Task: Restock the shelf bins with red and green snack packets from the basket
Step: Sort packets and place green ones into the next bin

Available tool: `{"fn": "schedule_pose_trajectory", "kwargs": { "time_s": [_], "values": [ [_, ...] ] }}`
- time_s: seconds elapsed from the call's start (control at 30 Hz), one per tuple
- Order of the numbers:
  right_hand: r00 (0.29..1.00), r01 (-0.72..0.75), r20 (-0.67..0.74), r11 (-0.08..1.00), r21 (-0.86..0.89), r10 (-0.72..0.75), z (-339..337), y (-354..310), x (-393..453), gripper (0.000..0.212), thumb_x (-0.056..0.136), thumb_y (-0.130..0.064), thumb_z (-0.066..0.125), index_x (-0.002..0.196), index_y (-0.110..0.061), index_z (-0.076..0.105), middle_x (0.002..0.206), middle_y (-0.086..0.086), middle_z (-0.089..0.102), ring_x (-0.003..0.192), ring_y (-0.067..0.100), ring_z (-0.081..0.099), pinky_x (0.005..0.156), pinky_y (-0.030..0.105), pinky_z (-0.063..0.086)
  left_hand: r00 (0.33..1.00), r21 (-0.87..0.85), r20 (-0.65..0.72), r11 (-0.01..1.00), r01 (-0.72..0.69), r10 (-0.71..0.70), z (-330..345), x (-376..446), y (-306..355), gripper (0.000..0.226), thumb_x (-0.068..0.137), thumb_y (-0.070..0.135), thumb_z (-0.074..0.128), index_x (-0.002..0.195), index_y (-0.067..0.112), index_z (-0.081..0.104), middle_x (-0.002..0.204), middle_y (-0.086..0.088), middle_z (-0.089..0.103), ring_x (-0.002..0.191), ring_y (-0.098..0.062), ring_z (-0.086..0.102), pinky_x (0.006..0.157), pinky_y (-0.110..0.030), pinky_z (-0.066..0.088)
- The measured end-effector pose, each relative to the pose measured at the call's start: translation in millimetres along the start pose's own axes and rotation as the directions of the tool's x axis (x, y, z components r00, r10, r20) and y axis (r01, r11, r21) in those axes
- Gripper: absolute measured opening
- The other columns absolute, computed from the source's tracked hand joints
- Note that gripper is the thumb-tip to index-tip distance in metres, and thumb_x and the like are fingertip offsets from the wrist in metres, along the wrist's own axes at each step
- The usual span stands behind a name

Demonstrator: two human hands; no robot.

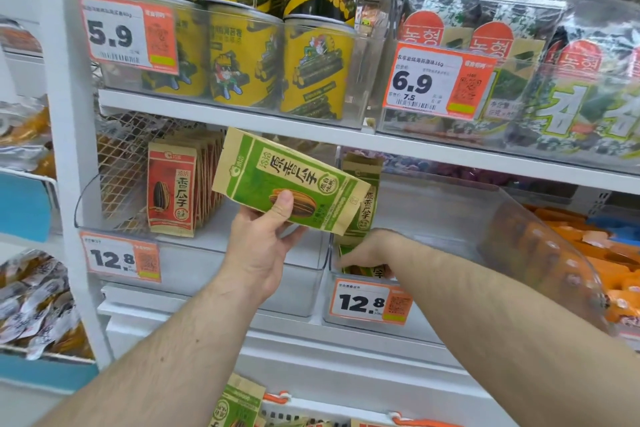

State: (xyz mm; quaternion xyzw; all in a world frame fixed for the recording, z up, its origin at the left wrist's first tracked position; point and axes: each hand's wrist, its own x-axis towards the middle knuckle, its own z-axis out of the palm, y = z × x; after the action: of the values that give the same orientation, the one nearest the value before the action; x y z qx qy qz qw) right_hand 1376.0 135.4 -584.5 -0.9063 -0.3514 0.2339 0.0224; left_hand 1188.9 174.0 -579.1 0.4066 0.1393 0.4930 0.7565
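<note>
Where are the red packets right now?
Head view, left: red packets stand upright in the left bin, beside the green packet the left hand holds.

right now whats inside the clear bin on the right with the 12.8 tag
Green packets stand at the clear bin's left end, and the right hand reaches among them. Its fingers are hidden, so their grip cannot be seen.

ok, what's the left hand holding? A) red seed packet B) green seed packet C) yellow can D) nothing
B: the left hand has its grip on a green sunflower seed packet, thumb on the front, held up before the shelf bins.
</note>
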Motion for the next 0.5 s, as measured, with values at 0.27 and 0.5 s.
{"fn": "schedule_pose_trajectory", "kwargs": {
  "time_s": [0.27, 0.5],
  "values": [
    [0.914, 0.170, -0.405, 0.901, 0.400, 0.007, -21, 4, 7, 0.075, 0.056, -0.052, 0.087, 0.110, -0.016, 0.049, 0.091, 0.000, 0.067, 0.077, 0.019, 0.069, 0.061, 0.032, 0.060, 0.999, -0.036, 0.025, 0.999, -0.024, 0.025, -5, 4, -2, 0.026, 0.074, 0.023, 0.065, 0.100, 0.026, 0.064, 0.102, -0.001, 0.073, 0.096, -0.023, 0.069, 0.101, -0.062, 0.044],
    [0.844, 0.247, -0.529, 0.816, 0.523, 0.083, -18, -9, 23, 0.084, 0.060, -0.039, 0.091, 0.119, -0.008, 0.039, 0.109, 0.000, 0.060, 0.095, 0.021, 0.062, 0.071, 0.029, 0.048, 1.000, -0.042, 0.021, 0.999, -0.015, 0.016, -4, 3, -2, 0.025, 0.074, 0.022, 0.066, 0.098, 0.029, 0.065, 0.105, -0.001, 0.073, 0.102, -0.025, 0.068, 0.101, -0.063, 0.043]
  ]
}}
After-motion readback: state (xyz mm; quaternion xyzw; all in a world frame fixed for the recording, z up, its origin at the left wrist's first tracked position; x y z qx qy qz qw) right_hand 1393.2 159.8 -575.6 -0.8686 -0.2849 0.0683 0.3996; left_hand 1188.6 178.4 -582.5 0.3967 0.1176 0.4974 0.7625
